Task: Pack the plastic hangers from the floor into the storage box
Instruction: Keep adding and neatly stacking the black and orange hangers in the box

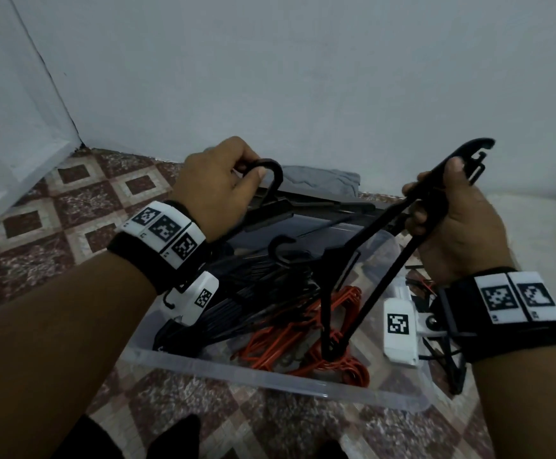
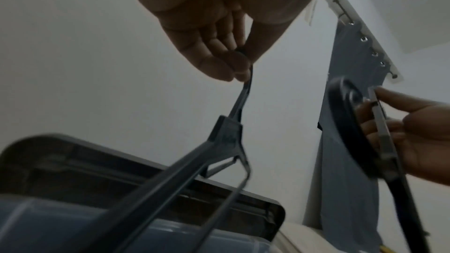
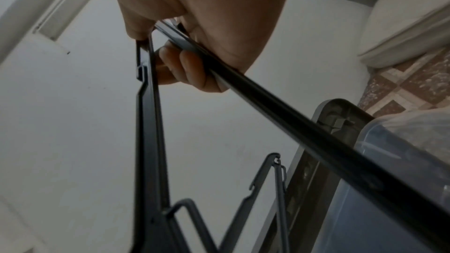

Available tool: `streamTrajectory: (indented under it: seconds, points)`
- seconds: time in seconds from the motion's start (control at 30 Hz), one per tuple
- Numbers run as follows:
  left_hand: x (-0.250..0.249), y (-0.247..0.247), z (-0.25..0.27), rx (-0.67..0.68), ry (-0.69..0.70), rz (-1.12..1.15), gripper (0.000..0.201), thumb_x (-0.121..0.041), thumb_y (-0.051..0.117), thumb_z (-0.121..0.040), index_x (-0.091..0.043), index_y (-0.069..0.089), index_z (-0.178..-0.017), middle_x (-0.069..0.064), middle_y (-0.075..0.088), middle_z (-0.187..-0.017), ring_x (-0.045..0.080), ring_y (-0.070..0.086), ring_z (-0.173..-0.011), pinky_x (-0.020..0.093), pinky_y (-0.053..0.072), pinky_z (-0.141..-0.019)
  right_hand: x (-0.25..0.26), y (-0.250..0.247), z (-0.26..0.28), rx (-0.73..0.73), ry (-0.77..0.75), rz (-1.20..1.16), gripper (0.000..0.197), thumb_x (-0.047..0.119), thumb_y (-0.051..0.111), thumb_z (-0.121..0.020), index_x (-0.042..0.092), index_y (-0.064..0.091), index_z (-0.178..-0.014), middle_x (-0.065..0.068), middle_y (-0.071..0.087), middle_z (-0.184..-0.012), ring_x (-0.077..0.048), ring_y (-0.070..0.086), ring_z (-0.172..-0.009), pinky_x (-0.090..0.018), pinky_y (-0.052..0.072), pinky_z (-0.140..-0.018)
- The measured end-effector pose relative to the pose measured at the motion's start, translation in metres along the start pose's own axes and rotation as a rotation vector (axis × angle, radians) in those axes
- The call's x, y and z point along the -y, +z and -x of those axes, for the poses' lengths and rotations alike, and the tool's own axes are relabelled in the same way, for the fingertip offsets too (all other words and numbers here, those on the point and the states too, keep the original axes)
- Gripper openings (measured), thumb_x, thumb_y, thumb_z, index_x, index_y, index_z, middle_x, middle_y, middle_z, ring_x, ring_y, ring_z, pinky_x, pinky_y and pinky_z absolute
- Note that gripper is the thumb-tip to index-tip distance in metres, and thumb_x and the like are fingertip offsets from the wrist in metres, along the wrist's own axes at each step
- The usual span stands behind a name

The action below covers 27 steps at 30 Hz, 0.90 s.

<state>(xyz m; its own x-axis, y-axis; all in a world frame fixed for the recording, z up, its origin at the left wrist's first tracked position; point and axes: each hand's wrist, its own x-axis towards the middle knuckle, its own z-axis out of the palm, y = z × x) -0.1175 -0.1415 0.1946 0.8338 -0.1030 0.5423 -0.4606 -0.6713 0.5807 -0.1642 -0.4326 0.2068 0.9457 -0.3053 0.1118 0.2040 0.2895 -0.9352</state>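
My left hand (image 1: 246, 173) pinches the hook of a black plastic hanger (image 1: 271, 180) above the far side of the clear storage box (image 1: 270, 380). Seen from the left wrist, my left hand (image 2: 239, 72) holds that hanger (image 2: 226, 138) so it hangs down toward the box. My right hand (image 1: 435, 197) grips one end of a second black hanger (image 1: 369, 236), whose other end dips into the box. From the right wrist, my right hand (image 3: 185, 61) curls round its bar (image 3: 292, 122). Black hangers (image 1: 236, 293) and orange hangers (image 1: 303, 329) lie in the box.
The box's dark lid (image 1: 319, 207) leans against the white wall behind it, with a grey cloth (image 1: 319, 180) beside it. More black hangers (image 1: 448, 362) lie on the patterned tile floor (image 1: 71, 200) under my right wrist. A white cushion (image 1: 541, 233) sits to the right.
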Motion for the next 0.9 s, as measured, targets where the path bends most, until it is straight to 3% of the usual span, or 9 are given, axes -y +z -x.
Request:
streamTrajectory:
  seconds: [0.17, 0.23, 0.3, 0.47, 0.57, 0.67, 0.77, 0.83, 0.9]
  points:
    - [-0.009, 0.007, 0.004, 0.303, 0.005, 0.162, 0.030, -0.018, 0.054, -0.096, -0.034, 0.056, -0.122, -0.018, 0.065, -0.081, 0.003, 0.059, -0.062, 0.016, 0.046, -0.062, 0.004, -0.003, -0.004, -0.069, -0.057, -0.217, 0.038, 0.051, 0.054, -0.093, 0.019, 0.061, -0.076, -0.003, 0.061, -0.071, -0.012, 0.039, -0.049, -0.022, 0.029, -0.048]
    - [-0.011, 0.010, 0.005, 0.423, 0.044, 0.164, 0.028, -0.011, 0.051, -0.098, -0.028, 0.066, -0.115, -0.032, 0.062, -0.077, -0.011, 0.056, -0.066, 0.003, 0.037, -0.059, 0.004, -0.005, -0.005, -0.091, -0.073, -0.251, 0.039, 0.052, 0.055, -0.092, 0.019, 0.061, -0.073, -0.003, 0.061, -0.072, -0.012, 0.038, -0.049, -0.023, 0.029, -0.049]
    - [-0.012, 0.011, 0.006, 0.521, -0.008, 0.209, 0.030, -0.009, 0.045, -0.099, -0.023, 0.072, -0.101, -0.022, 0.067, -0.084, -0.007, 0.057, -0.069, 0.007, 0.038, -0.059, 0.003, -0.008, -0.006, -0.124, -0.083, -0.268, 0.039, 0.053, 0.056, -0.091, 0.020, 0.061, -0.070, -0.002, 0.060, -0.070, -0.012, 0.038, -0.049, -0.022, 0.030, -0.049]
    - [-0.015, 0.011, 0.010, 0.551, -0.117, 0.333, 0.055, -0.054, 0.031, -0.100, -0.021, 0.073, -0.089, 0.004, 0.071, -0.087, 0.008, 0.059, -0.066, 0.018, 0.044, -0.065, 0.000, -0.016, -0.010, -0.245, -0.093, -0.344, 0.037, 0.054, 0.060, -0.088, 0.019, 0.054, -0.081, 0.001, 0.054, -0.070, -0.011, 0.038, -0.050, -0.022, 0.030, -0.049]
    - [-0.018, 0.014, 0.010, 0.484, 0.046, 0.223, 0.042, -0.052, 0.041, -0.097, -0.021, 0.069, -0.088, -0.003, 0.064, -0.073, 0.003, 0.057, -0.063, 0.016, 0.041, -0.060, -0.001, -0.016, -0.009, -0.298, -0.076, -0.334, 0.037, 0.054, 0.060, -0.089, 0.018, 0.058, -0.087, 0.001, 0.055, -0.069, -0.012, 0.043, -0.052, -0.022, 0.035, -0.050]
    - [-0.018, 0.015, 0.008, 0.446, 0.122, 0.143, 0.032, -0.040, 0.048, -0.100, -0.019, 0.065, -0.083, -0.004, 0.060, -0.069, 0.004, 0.055, -0.062, 0.015, 0.038, -0.057, 0.001, -0.020, -0.012, -0.436, 0.057, -0.041, 0.038, 0.049, 0.062, -0.090, 0.015, 0.065, -0.107, 0.001, 0.068, -0.081, -0.014, 0.063, -0.063, -0.025, 0.053, -0.061]
    - [-0.018, 0.018, 0.010, 0.432, 0.167, 0.090, 0.036, -0.041, 0.049, -0.099, -0.014, 0.063, -0.079, 0.001, 0.059, -0.069, 0.009, 0.053, -0.061, 0.023, 0.040, -0.059, -0.005, -0.027, -0.010, -0.598, 0.153, 0.690, 0.062, 0.052, 0.062, -0.079, 0.024, 0.050, -0.133, 0.000, 0.060, -0.121, -0.019, 0.061, -0.101, -0.025, 0.044, -0.086]
    - [-0.020, 0.021, 0.012, 0.401, 0.197, 0.031, 0.040, -0.045, 0.047, -0.096, -0.015, 0.059, -0.072, -0.001, 0.055, -0.065, 0.012, 0.052, -0.060, 0.031, 0.040, -0.058, -0.004, -0.013, 0.000, -0.586, -0.066, 0.736, 0.053, 0.049, 0.065, -0.077, 0.026, 0.055, -0.124, -0.002, 0.062, -0.116, -0.014, 0.062, -0.096, -0.018, 0.044, -0.080]
    - [-0.023, 0.024, 0.013, 0.371, 0.222, -0.025, 0.040, -0.046, 0.046, -0.095, -0.017, 0.058, -0.070, -0.005, 0.051, -0.062, 0.011, 0.048, -0.058, 0.029, 0.034, -0.055, -0.008, 0.013, 0.013, -0.312, -0.215, 0.748, 0.027, 0.042, 0.066, -0.083, 0.025, 0.064, -0.104, -0.002, 0.069, -0.096, -0.013, 0.066, -0.081, -0.026, 0.054, -0.077]
